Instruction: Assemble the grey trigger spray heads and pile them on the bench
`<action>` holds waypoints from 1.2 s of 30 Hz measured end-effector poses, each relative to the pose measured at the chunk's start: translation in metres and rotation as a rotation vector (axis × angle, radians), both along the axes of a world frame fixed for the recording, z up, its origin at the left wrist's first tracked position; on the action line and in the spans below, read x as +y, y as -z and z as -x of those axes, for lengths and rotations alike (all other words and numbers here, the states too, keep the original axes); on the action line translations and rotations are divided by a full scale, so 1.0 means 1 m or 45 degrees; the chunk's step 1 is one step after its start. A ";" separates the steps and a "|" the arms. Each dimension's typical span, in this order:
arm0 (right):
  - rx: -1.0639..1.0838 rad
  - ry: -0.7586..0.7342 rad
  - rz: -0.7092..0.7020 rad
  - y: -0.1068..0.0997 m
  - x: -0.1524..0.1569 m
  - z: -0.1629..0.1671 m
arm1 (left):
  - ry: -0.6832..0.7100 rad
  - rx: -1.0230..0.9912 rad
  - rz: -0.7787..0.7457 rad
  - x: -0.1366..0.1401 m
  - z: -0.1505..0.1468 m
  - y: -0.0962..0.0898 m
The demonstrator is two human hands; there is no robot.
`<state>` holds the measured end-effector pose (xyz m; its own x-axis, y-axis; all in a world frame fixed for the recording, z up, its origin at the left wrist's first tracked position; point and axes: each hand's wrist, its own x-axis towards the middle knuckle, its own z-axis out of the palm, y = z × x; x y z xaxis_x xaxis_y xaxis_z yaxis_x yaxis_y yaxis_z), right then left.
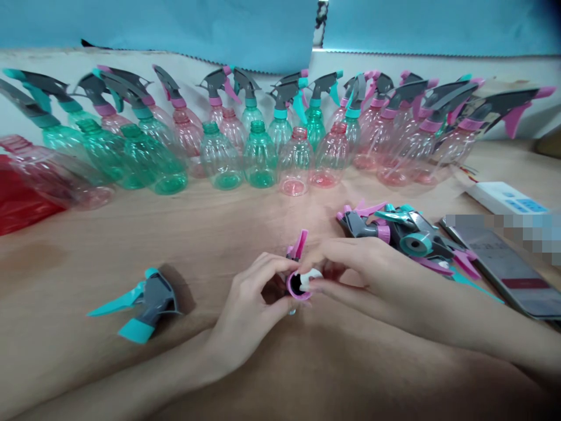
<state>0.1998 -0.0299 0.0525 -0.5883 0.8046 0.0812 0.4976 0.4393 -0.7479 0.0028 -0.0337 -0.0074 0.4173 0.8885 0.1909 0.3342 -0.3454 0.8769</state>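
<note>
At the front middle of the table, my left hand (249, 298) is closed around a spray trigger head (298, 246) with a pink lever and a pink collar. The collar's round opening faces up toward me. My right hand (350, 269) pinches a small white disc (312, 276) between thumb and finger, right at the collar's rim. Whether the disc touches the inside of the collar I cannot tell. My fingers hide most of the trigger head's grey body.
A teal-and-grey trigger head (151, 304) lies at the left. A pile of trigger heads (412, 234) lies at right, beside a phone (508, 263) and a white box (504, 197). Several green and pink bottles (260, 158) line the back. A red bag (26, 202) is far left.
</note>
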 end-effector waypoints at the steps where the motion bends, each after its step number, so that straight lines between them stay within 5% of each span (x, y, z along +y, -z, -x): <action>1: 0.026 0.018 0.012 0.000 -0.001 0.000 | 0.002 -0.009 0.000 0.000 0.000 0.000; 17: 0.071 -0.013 -0.069 0.006 0.005 0.009 | -0.053 0.045 0.019 -0.001 -0.004 -0.008; 36: -0.375 -0.123 -0.617 0.008 -0.001 0.002 | -0.021 -0.026 0.124 0.002 0.000 0.000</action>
<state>0.1981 -0.0311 0.0442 -0.7111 0.6577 0.2487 0.5947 0.7513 -0.2862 0.0028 -0.0314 -0.0074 0.3996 0.9099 0.1117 0.3206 -0.2529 0.9129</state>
